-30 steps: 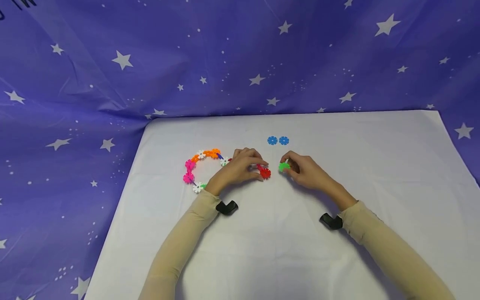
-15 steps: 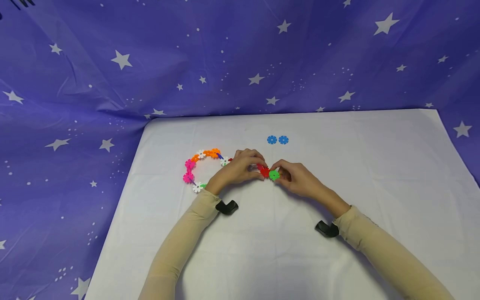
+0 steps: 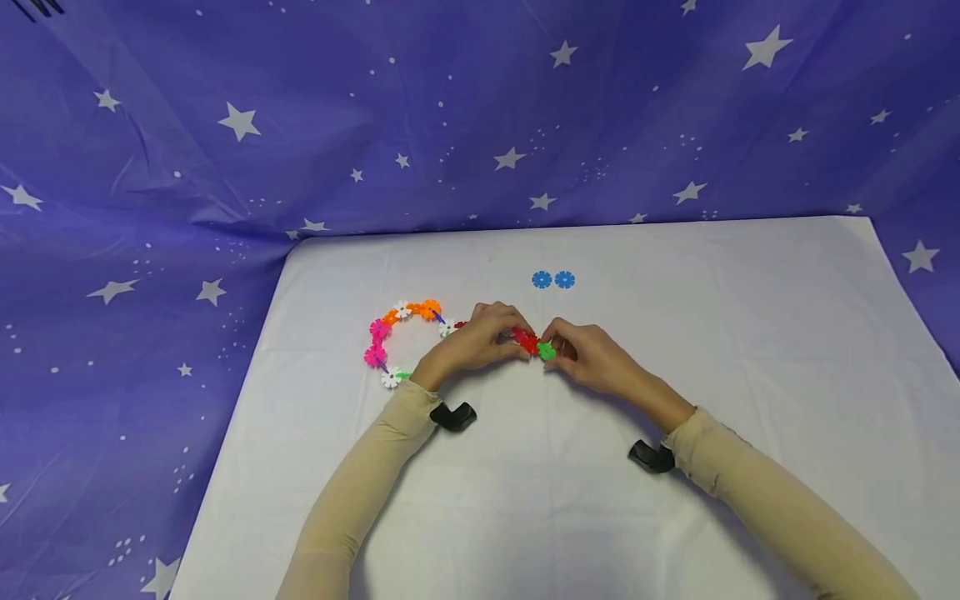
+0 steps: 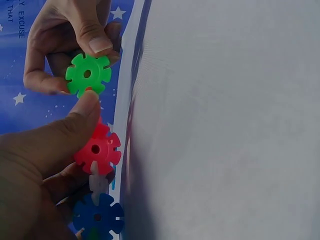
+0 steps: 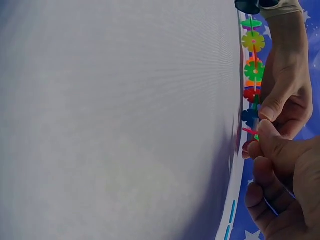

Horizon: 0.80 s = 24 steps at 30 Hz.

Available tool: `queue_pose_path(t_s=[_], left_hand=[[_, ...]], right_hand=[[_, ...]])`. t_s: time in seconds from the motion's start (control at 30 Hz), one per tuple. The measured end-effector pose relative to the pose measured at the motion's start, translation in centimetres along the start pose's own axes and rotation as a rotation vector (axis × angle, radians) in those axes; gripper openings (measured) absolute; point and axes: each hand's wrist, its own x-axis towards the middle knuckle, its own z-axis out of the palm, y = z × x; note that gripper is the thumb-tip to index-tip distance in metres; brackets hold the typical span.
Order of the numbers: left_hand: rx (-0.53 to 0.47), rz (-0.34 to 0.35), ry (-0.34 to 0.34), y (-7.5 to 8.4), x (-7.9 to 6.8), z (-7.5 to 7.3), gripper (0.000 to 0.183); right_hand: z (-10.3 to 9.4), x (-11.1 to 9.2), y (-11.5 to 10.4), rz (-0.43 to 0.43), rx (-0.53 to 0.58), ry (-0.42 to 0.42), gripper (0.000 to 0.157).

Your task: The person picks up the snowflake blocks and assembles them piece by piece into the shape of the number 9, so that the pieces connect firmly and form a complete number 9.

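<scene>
My left hand [image 3: 480, 340] grips the end of a chain of notched plastic discs, thumb over the red disc [image 3: 529, 343]. With thumb and fingers my right hand [image 3: 597, 360] pinches a green disc [image 4: 103, 75], its edge right at the red one. In the left wrist view, a pink disc [image 4: 108, 154] and a dark blue disc [image 4: 111, 212] follow along the chain below my left thumb. Part of the chain is hidden behind the left hand. The right wrist view shows more of it, including a yellow disc [image 5: 251, 44].
The chain curves left across the white tabletop [image 3: 570, 500], with pink discs [image 3: 375, 356], orange discs [image 3: 430, 309] and white discs [image 3: 391, 377]. Two loose blue discs [image 3: 542, 280] lie flat side by side beyond my hands. A purple starry cloth [image 3: 450, 108] hangs behind.
My right hand has brought the green disc left and slightly nearer, up against the red disc, where the green now looks a little turned. The left hand has stayed nearly still.
</scene>
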Motion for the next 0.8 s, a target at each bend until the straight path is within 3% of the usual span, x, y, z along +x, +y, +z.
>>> queue_pose_path(t_s=[0.57,0.8], left_hand=[[-0.035,0.044,0.04,-0.08,-0.04,0.63,0.028],[-0.024,0.02,0.03,-0.14,0.16,0.6,0.029]], right_hand=[[0.58,-0.07,0.49,-0.052,0.005,0.009,0.028],[0.58,0.24,0.49,-0.037,-0.041,-0.006,0.031]])
